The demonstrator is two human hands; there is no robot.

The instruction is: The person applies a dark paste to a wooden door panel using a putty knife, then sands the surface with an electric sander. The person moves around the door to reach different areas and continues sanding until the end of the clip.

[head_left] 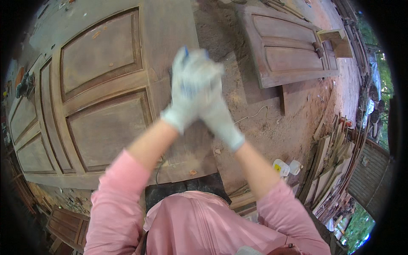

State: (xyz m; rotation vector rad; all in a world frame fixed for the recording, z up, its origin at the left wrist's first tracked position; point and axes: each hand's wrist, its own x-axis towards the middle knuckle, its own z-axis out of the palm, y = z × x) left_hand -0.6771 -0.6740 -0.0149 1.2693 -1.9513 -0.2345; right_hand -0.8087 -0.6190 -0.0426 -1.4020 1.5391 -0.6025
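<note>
Both hands wear white work gloves with blue patches, and they press against each other above the right part of a large brown panelled door [106, 129]. My left hand [182, 87] comes up from the lower left, and my right hand [214, 108] meets it from the lower right. Motion smears the fingers, so how they are bent and whether anything lies between the palms cannot be made out. Under the hands the door's wood looks dusty and bare. A hand-held power tool [24, 85] sits at the door's far left end.
At the upper right a second panelled door [293, 46] rests on supports above the dirt floor. Wooden offcuts [327, 165] are heaped at the right, near translucent plastic containers [287, 167]. A thin cord [255, 114] trails across the ground. Another panelled piece [68, 227] lies lower left.
</note>
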